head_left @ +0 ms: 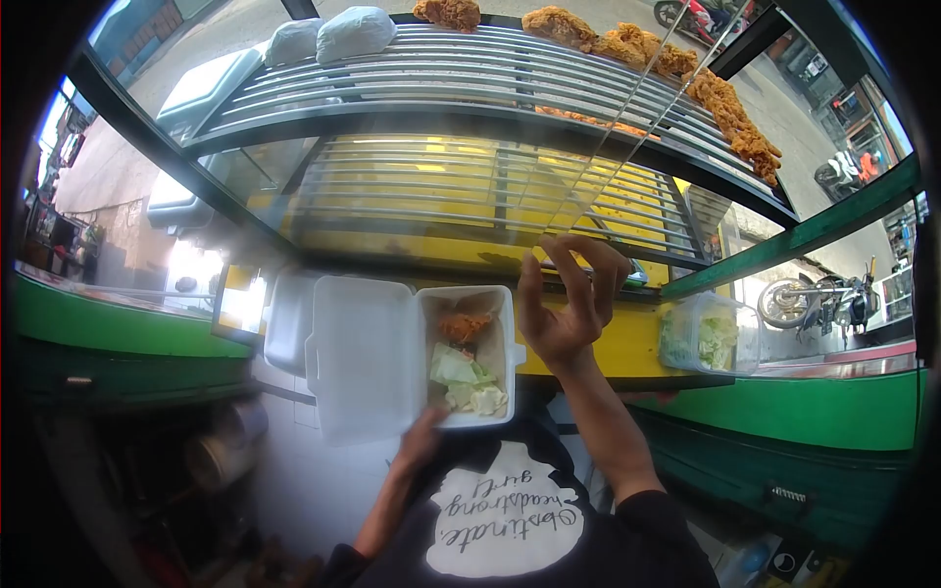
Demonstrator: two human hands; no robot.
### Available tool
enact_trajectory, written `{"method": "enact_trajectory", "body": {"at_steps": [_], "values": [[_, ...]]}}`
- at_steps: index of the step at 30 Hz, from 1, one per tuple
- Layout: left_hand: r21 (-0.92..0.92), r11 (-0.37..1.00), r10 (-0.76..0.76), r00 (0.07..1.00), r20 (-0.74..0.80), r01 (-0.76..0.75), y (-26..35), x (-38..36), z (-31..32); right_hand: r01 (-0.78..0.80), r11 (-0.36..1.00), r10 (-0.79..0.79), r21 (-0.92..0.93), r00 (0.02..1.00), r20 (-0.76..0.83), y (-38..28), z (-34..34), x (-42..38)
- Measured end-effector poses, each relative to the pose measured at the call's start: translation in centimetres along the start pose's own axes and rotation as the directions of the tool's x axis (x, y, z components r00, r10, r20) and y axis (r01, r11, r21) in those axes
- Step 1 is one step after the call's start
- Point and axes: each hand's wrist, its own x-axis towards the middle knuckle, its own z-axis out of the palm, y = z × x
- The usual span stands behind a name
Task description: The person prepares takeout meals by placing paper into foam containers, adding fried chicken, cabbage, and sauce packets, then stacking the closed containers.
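Observation:
A white foam takeaway box (pixel 365 348) lies with its lid opened to the left. In its tray are a piece of fried chicken (pixel 465 326) and pale green cut lettuce or cabbage (pixel 469 382). My left hand (pixel 423 437) is at the tray's near left corner, gripping it, with blurred fingers partly hidden. My right hand (pixel 576 294) is raised beyond the tray's right side, thumb and fingers pinched. From its fingertips two thin metal arms of what look like tongs (pixel 610 125) run up past the slatted shelf; the grip itself is hard to see.
Fried chicken pieces (pixel 733 116) and wrapped white bundles (pixel 355 34) sit on the upper slatted shelf (pixel 470 98). A clear tub of cut greens (pixel 714 338) stands right on the yellow counter (pixel 627 358). Closed foam boxes (pixel 208 90) are left. The case's green frame (pixel 794 238) crosses the right.

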Motion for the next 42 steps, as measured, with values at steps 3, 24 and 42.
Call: {"method": "enact_trajectory", "body": {"at_steps": [3,24,42], "values": [[-0.259,0.966,0.014,0.999,-0.040,-0.024,-1.7,0.3,0.7,0.065,0.993,-0.074,-0.095,0.993,-0.096,-2.1,2.8,3.4],[-0.424,0.905,-0.019,1.000,-0.002,0.016,-4.2,1.8,2.3,0.072,0.911,-0.053,-0.407,0.997,0.057,3.4,-3.3,6.0],[0.029,0.997,0.070,0.993,0.090,-0.073,3.6,0.3,1.6,-0.080,0.729,0.056,-0.679,0.997,-0.057,8.8,-12.0,5.1]]}}
